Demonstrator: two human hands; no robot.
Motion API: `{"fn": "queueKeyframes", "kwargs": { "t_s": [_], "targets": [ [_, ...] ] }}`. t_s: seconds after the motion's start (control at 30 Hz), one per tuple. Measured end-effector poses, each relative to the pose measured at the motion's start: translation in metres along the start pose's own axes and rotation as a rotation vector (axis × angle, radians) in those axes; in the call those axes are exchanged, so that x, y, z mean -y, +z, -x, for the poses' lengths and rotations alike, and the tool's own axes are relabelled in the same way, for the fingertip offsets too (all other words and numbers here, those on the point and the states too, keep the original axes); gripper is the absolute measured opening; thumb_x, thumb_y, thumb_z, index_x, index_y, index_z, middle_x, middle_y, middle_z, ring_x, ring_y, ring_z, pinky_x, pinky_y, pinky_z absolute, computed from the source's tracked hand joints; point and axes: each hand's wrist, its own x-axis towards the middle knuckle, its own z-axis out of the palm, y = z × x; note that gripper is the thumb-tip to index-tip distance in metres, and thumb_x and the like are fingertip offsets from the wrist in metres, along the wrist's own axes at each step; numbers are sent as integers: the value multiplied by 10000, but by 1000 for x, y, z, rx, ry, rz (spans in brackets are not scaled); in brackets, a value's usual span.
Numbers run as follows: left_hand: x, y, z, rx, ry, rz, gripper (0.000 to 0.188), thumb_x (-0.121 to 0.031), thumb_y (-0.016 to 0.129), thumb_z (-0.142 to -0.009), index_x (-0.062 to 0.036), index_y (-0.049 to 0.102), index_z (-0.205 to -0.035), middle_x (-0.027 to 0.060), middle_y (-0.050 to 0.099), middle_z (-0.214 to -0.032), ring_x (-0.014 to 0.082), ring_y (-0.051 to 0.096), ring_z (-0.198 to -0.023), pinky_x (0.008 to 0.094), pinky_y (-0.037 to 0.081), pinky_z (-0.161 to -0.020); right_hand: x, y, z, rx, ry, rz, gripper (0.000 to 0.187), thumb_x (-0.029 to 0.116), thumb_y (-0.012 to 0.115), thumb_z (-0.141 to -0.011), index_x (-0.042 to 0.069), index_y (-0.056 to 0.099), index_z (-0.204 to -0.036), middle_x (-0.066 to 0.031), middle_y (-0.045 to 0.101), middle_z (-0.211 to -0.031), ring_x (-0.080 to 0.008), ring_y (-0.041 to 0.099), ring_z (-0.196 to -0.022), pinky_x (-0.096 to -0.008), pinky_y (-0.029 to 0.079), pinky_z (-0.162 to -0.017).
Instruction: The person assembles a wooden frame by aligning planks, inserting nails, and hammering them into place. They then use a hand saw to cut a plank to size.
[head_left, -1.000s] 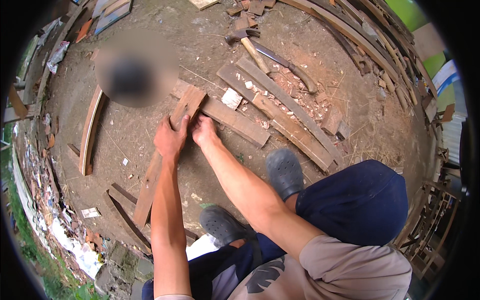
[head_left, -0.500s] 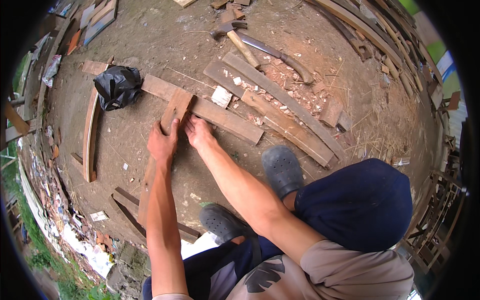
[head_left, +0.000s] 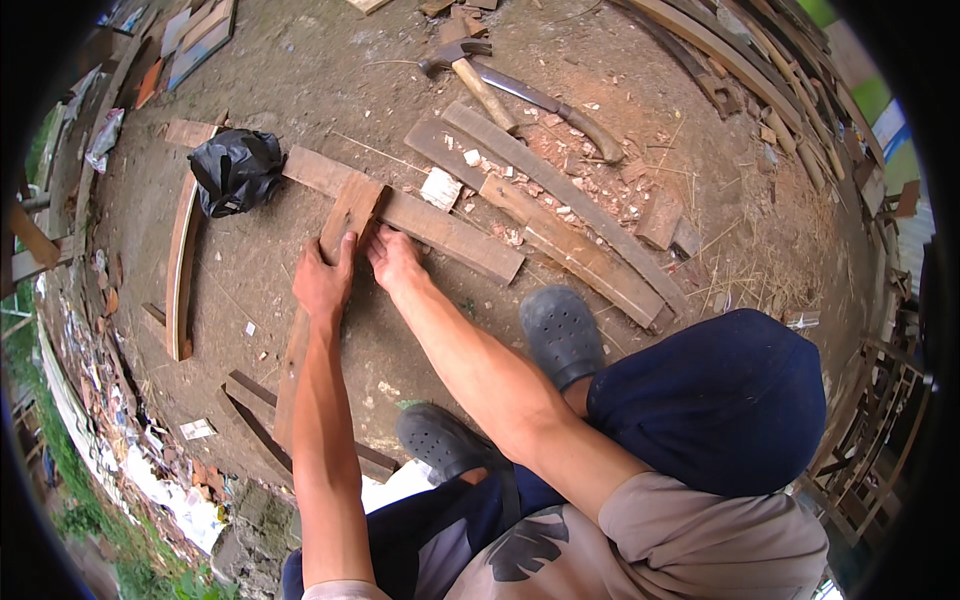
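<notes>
A long brown wooden plank (head_left: pixel 352 210) runs away from me and rests across a second plank (head_left: pixel 450 236) that lies crosswise on the ground. My left hand (head_left: pixel 323 282) is closed round the long plank just short of the crossing, thumb along its right edge. On the other side, my right hand (head_left: pixel 398 262) has its fingers curled against the plank's right edge, close to the joint; its fingertips are partly hidden there. My left forearm covers part of the plank's near end. A crumpled black plastic bag (head_left: pixel 235 172) sits at the crosswise plank's left end.
Beyond my hands lie a claw hammer (head_left: pixel 482 92) and a long knife (head_left: pixel 540 98) with a wooden handle. Loose planks (head_left: pixel 575 255) and scattered wood chips are to the right. A curved-looking narrow board (head_left: pixel 181 270) lies left. My grey clogs (head_left: pixel 563 330) stand near the planks.
Hardly anything differs. Both hands keep their places on the plank, and the whole view has shifted very slightly.
</notes>
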Motion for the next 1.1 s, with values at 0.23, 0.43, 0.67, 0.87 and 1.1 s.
{"fn": "queueKeyframes", "kwargs": {
  "t_s": [0.23, 0.43, 0.67, 0.87, 1.1],
  "targets": [
    [1, 4, -1, -14, 14, 22, 761, -704, 600, -890, -20, 660, -1217, 259, 708, -1085, 422, 682, -1036, 487, 531, -892, 7, -3, 7, 3, -11, -5, 289, 104, 528, -1036, 17, 563, -1309, -164, 627, -1314, -316, 618, -1210, -493, 477, -1081],
    [-2, 3, -1, 26, -7, -2, 753, -701, 607, -886, -19, 672, -1198, 252, 709, -1091, 414, 682, -1045, 484, 531, -896, 15, -5, 18, -13, -78, 122, 290, 81, 523, -1039, -17, 543, -1311, -202, 620, -1307, -337, 614, -1212, -503, 499, -1082],
    [2, -3, 0, -9, 6, 21, 758, -689, 624, -877, -4, 673, -1199, 239, 714, -1092, 395, 684, -1045, 462, 535, -899, 29, -15, 46, 6, -101, 445, 289, 31, 528, -1017, -40, 513, -1297, -245, 622, -1281, -373, 625, -1196, -535, 551, -1019],
    [-6, -2, 1, 8, 21, 31, 791, -708, 627, -863, 11, 669, -1189, 232, 713, -1083, 392, 685, -1033, 462, 537, -891, 40, -22, 36, 18, -88, 492, 343, 18, 522, -1009, -63, 486, -1340, -251, 611, -1314, -368, 629, -1193, -497, 558, -1016],
    [7, -9, -2, 50, 49, 9, 822, -748, 599, -855, -2, 643, -1195, 231, 711, -1056, 402, 696, -985, 478, 558, -833, 37, -8, 54, 129, -485, 1358, 175, 88, 569, -1018, 18, 690, -1123, -121, 744, -925, -174, 720, -780, -306, 579, -582]
  ]
}}
